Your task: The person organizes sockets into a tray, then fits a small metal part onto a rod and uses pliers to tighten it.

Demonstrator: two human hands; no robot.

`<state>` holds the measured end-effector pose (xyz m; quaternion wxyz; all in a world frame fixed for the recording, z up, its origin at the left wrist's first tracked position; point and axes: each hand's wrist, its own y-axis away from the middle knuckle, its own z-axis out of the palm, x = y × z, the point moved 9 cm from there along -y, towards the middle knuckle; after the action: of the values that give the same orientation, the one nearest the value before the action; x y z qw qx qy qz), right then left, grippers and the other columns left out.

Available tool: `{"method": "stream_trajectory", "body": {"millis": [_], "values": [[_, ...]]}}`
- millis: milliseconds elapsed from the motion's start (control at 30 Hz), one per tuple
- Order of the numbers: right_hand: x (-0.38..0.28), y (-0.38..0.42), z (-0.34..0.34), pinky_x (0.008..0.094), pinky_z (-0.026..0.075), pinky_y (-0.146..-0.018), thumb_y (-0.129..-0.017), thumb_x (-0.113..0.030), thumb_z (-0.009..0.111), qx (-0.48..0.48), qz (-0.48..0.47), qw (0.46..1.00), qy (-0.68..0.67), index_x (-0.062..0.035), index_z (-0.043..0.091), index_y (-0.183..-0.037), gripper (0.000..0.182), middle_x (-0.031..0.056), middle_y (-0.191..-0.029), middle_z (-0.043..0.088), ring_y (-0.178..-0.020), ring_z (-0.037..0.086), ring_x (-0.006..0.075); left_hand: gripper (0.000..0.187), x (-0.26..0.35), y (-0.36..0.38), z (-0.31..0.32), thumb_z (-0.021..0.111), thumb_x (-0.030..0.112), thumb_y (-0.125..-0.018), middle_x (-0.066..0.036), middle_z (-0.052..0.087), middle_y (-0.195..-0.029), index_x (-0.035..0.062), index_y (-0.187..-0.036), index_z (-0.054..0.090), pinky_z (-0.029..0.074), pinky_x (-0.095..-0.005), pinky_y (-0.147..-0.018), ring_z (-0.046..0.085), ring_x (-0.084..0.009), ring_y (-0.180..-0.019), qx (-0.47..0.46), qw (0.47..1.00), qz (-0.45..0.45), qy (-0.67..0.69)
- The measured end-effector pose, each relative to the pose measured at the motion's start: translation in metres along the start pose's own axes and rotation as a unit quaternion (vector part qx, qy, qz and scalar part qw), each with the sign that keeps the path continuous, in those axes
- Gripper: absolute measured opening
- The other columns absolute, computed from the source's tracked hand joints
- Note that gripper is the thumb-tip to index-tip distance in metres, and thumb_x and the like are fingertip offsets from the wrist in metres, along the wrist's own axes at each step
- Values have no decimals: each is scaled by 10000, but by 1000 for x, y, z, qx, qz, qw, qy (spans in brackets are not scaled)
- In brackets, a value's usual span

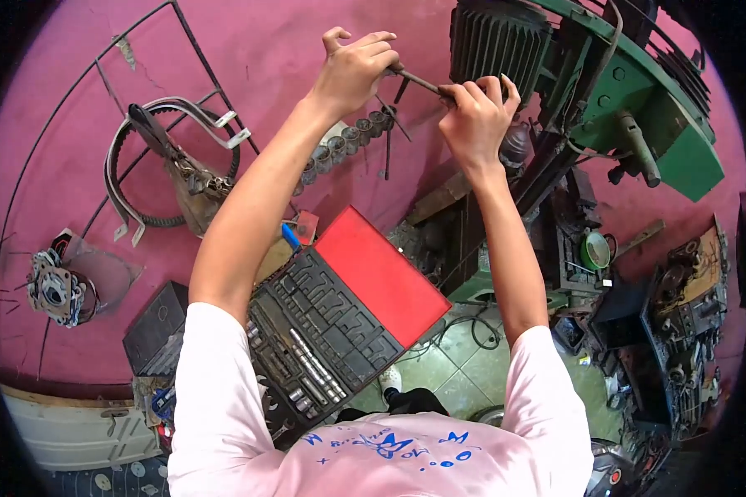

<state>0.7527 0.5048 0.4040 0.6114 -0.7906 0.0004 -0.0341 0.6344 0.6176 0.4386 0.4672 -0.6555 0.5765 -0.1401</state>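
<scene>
Nearest: open socket case [381,277], mid-frame. Beyond, upper centre: my left hand [352,74] and right hand [477,128] each pinch a thin rod [421,81] near the pink wall [265,50]. Step, judged: positioning rod; calls for steady grip.

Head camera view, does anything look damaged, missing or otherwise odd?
Two mild oddities. The pink wall has a pale, rough patch at upper left, as if paint came away. In the open tool case, some slots look bare while others hold sockets; pieces may be out. The rod in your left hand and right hand looks straight.
</scene>
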Motion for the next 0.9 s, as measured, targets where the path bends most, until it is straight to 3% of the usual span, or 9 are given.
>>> {"method": "stream_trajectory", "body": {"millis": [467, 667, 800, 900], "values": [[1, 14, 29, 523, 325, -1128, -674, -30, 681, -14, 4, 1000, 13, -118, 785, -856, 227, 34, -771, 686, -940, 623, 241, 132, -17, 9, 36, 726, 93, -873, 90, 720, -990, 201, -949, 737, 227, -470, -989, 613, -85, -1272, -33, 999, -8, -2], [-3, 9, 42, 546, 294, -1185, -649, -47, 710, -38, -31, 996, 69, -101, 780, -865, 234, 44, -802, 697, -1008, 622, 250, 189, -35, 3, 53, 722, 141, -907, 128, 751, -1047, 259, -1041, 783, 225, -482, -1017, 587, -71, -1302, -3, 1000, -3, -10], [-1, 12, 64, 515, 290, -1210, -633, -71, 743, -79, -76, 991, 78, -75, 777, -862, 232, 68, -789, 697, -1016, 630, 264, 185, -42, 9, 85, 713, 158, -910, 125, 758, -1081, 265, -1038, 793, 227, -493, -1033, 574, -81, -1317, -68, 997, 7, -43], [-1, 13, 81, 489, 297, -1219, -698, -80, 714, -77, -97, 988, 91, -41, 765, -819, 138, 94, -781, 707, -1024, 642, 270, 191, -53, 12, 105, 700, 153, -911, 110, 760, -1075, 257, -1037, 798, 235, -507, -1041, 579, -96, -1311, -101, 994, -21, -43]]}}
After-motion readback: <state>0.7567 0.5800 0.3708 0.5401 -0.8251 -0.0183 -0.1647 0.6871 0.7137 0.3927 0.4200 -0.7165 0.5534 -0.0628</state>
